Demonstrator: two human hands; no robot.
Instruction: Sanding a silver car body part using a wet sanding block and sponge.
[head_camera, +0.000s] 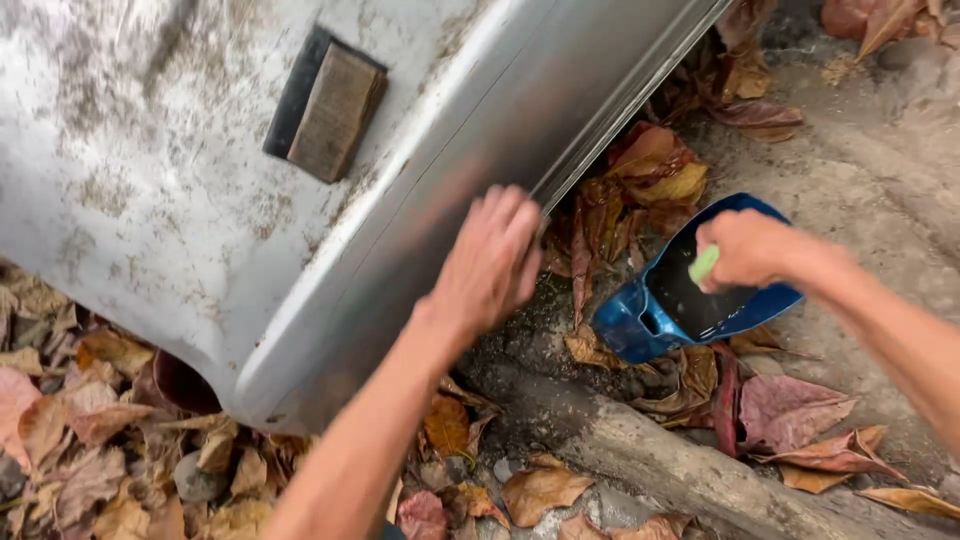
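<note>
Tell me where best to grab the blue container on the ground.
Probably by the rim of the blue container, coming from above. It lies tilted among dry leaves with its cut-open side facing up. The right hand is already at that upper edge with something green in it, while the left hand presses the metal panel.

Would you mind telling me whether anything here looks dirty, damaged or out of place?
The silver car body panel under the left hand is streaked with dried mud. The blue container where the right hand holds a green item looks like a cut-open jug.
</note>
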